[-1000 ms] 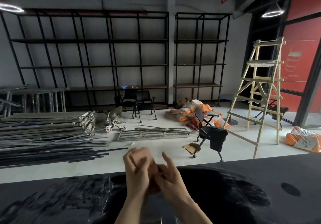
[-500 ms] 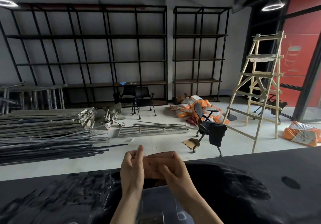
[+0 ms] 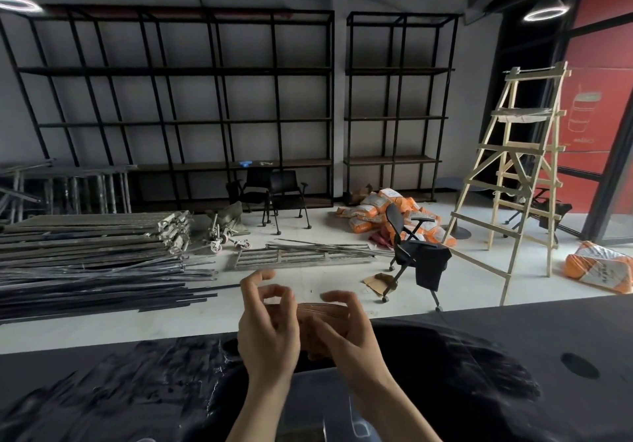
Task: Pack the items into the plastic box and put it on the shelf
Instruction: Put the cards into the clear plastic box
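Head view: a brownish see-through pouch (image 3: 323, 318) is being held between the left hand (image 3: 269, 330) and right hand (image 3: 346, 335) at lower centre, above the dark table (image 3: 496, 338).

Brown flat item (image 3: 323, 311) mostly hidden behind both hands, its kind unclear, clear plastic box (image 3: 318, 404) cut off by bottom edge, dark table (image 3: 137, 383) motion-blurred at left.

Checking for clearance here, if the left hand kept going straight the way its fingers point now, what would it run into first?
The left hand has fingers curled toward the brown transparent item held between both hands, so it would likely meet that first. Depth is hard to judge.
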A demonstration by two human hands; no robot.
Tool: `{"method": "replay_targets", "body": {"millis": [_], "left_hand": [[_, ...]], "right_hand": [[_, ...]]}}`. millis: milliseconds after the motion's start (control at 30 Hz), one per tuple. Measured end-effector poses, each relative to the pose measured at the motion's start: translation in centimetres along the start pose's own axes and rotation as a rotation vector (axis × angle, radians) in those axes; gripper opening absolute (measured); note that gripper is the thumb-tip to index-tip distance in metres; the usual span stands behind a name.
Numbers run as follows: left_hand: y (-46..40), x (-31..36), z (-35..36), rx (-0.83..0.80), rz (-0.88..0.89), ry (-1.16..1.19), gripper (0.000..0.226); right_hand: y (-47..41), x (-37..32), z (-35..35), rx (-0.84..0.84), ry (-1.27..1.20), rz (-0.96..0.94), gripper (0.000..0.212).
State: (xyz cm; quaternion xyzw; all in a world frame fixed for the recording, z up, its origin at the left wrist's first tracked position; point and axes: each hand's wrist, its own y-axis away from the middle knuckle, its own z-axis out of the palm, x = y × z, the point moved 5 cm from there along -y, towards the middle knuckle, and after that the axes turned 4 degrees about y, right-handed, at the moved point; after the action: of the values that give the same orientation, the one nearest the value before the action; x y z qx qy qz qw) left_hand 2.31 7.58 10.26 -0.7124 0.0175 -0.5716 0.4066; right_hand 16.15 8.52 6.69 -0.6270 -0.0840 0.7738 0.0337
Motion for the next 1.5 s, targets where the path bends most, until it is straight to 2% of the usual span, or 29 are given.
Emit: {"method": "replay_targets", "body": {"millis": [67,167,267,333,400,467,533,633,767,833,900,967,1033,1100,1200,1300,1400,1433,1500], "left_hand": [[0.2,0.7,0.0,0.016,0.06,-0.001,0.024],[1.0,0.8,0.4,0.027,0.046,0.058,0.026],[1.8,0.0,0.9,0.03,-0.043,0.155,0.028],[2.1,-1.6,1.0,0.064,-0.227,0.218,0.025],[2.6,-3.4,1.2,0.11,-0.491,0.266,0.009],[2.9,-4.2,1.6,0.113,-0.634,0.278,0.024],[2.7,-4.1,1.5,0.132,-0.623,0.273,0.027],[2.1,-3.9,1.1,0.185,-0.589,0.271,0.015],[2.6,-3.8,1.1,0.255,-0.62,0.256,0.015],[2.7,-3.6,1.3,0.215,-0.623,0.263,0.027],[2.8,-3.4,1.8,0.076,-0.62,0.284,0.041],[3.4,-3.4,2.4,-0.102,-0.625,0.339,0.048],[4.6,-3.9,2.9,-0.191,-0.661,0.41,0.044],[5.6,-4.1,3.3,-0.19,-0.65,0.451,0.03],[5.1,-4.0,3.2,-0.131,-0.648,0.45,0.014],[2.8,-4.1,2.3,-0.162,-0.654,0.37,0.009],[1.4,-4.2,2.6,-0.326,-0.709,0.287,0.014],[1.1,-4.1,3.0,-0.358,-0.724,0.262,0.016],[0.7,-3.9,3.7,-0.345,-0.734,0.221,0.016]], "right_hand": [[0.1,0.5,0.1,0.08,-0.151,0.156,0.029],[-0.1,1.7,-0.3,0.295,-0.151,0.313,0.049],[-0.3,1.9,-0.8,0.458,-0.106,0.27,0.042],[-0.5,1.5,-1.3,0.519,0.01,0.174,0.038],[-0.5,1.3,-1.3,0.548,0.099,0.103,0.038],[-0.2,1.3,-1.0,0.551,0.119,0.096,0.04],[-0.2,1.6,-0.8,0.497,0.116,0.111,0.045],[-0.4,1.0,-0.8,0.38,0.193,0.101,0.047],[-1.3,0.6,-0.9,0.378,0.287,0.091,0.047],[-1.6,0.8,-1.4,0.463,0.387,0.081,0.05],[-1.6,1.3,-2.5,0.583,0.394,0.115,0.051],[-1.2,2.4,-3.6,0.682,0.269,0.239,0.055],[-1.1,3.9,-3.9,0.719,0.037,0.374,0.058],[-1.2,4.9,-3.2,0.671,-0.136,0.436,0.055],[-1.3,5.0,-1.8,0.474,-0.085,0.443,0.055],[-1.5,3.6,-2.2,0.356,0.145,0.222,0.058],[-1.3,1.9,-1.2,0.215,0.259,-0.011,0.036],[-1.2,1.8,-0.6,0.174,0.263,-0.03,0.032],[-0.8,1.8,0.7,0.126,0.274,-0.007,0.041]]}}
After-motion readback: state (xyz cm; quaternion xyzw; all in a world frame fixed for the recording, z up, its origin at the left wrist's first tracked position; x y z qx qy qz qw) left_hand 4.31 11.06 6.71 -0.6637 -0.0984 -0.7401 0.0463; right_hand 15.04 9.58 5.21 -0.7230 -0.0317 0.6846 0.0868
